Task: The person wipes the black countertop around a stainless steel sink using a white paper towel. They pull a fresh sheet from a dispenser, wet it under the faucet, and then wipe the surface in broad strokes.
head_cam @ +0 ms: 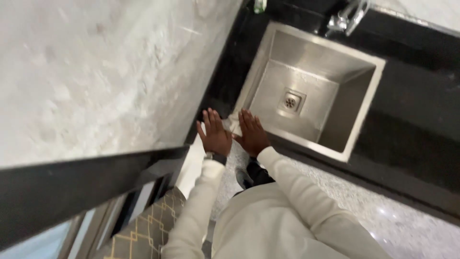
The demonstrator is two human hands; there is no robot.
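The view is tilted. My left hand (214, 133) is spread flat with fingers apart, beside the near corner of a steel sink (357, 117). My right hand (251, 133) lies flat next to it, fingers stretched, resting at the sink's rim on the black counter (412, 120). A small pale cloth or paper (234, 123) shows between the two hands, partly under the right one; I cannot tell if either hand grips it. Both arms wear cream sleeves, and a watch sits on my left wrist.
The sink has a round drain (290, 100) and a chrome tap (346, 18) at its far side. A pale marble wall (96, 72) fills the left. A speckled floor (407, 220) lies below, with a patterned cushion (143, 230) at the lower left.
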